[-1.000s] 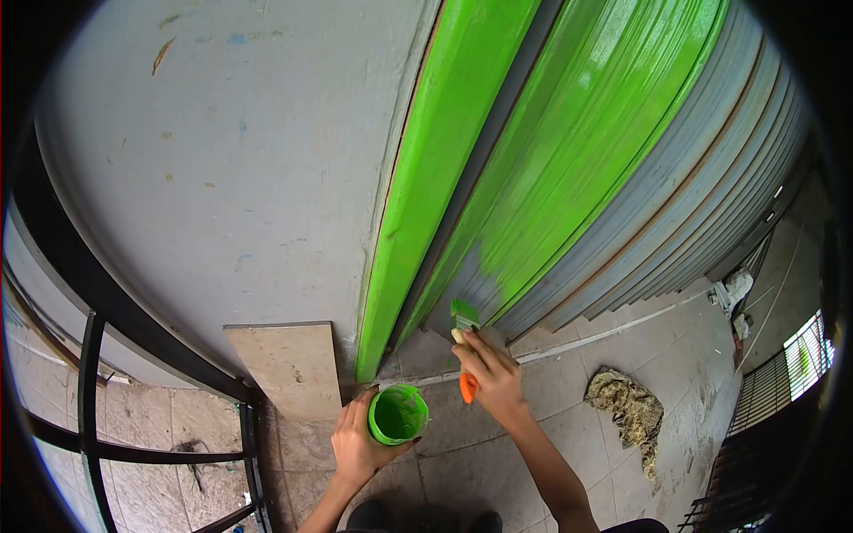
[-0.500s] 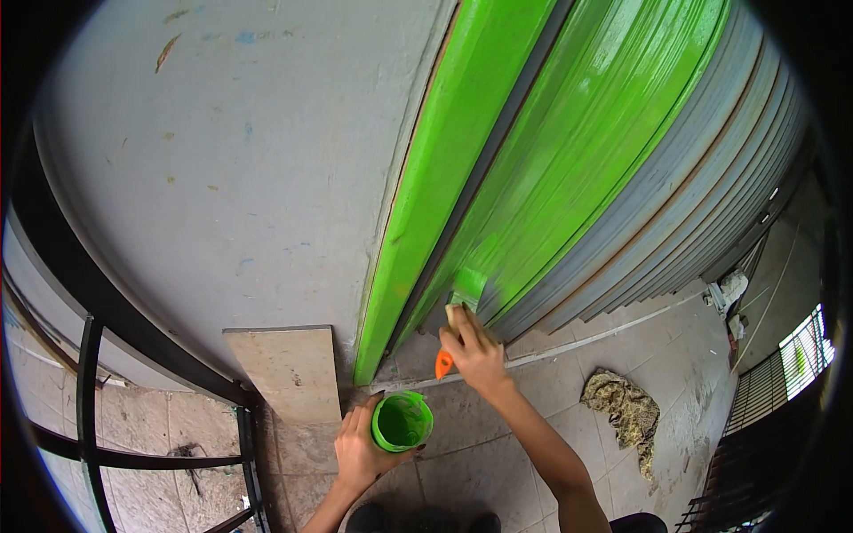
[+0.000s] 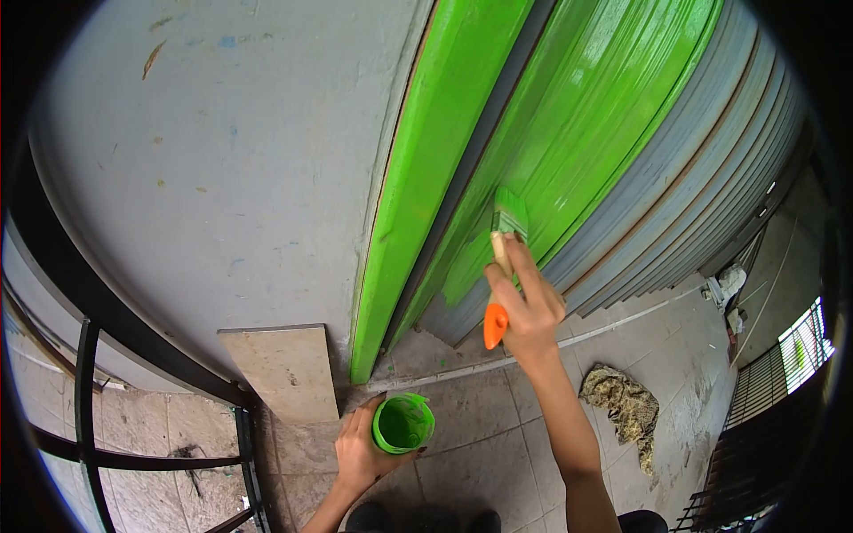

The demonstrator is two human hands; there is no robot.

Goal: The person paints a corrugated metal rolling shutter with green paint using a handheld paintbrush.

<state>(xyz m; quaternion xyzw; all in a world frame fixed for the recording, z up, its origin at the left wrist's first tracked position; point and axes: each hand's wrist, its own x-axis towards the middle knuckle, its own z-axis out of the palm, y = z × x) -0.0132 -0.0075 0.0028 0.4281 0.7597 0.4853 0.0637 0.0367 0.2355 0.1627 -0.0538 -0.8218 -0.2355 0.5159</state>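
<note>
My right hand [image 3: 526, 306] is closed around the handle of a paintbrush [image 3: 503, 258] with an orange tip. Its bristles, coated in green, press against the wet green panel [image 3: 586, 133] of a folding metal door. Low on that panel, a strip of grey shows beneath the green. My left hand [image 3: 362, 444] grips a small paint can [image 3: 402, 423] from its left side, above the floor. Green paint smears the can's rim and walls, and more paint lies inside.
Left of the door stand a green frame post [image 3: 404, 204] and a grey wall [image 3: 222, 178]. A board [image 3: 283, 369] leans at the wall's foot. Unpainted grey folds [image 3: 711, 169] continue rightward. A dirty rag [image 3: 620, 409] lies on the tiled floor [image 3: 489, 453]. Black metal framing [image 3: 84, 391] stands at left.
My right hand has moved the brush up and to the right along the panel. Fresh green covers more of its lower part. My left hand and the can have hardly moved.
</note>
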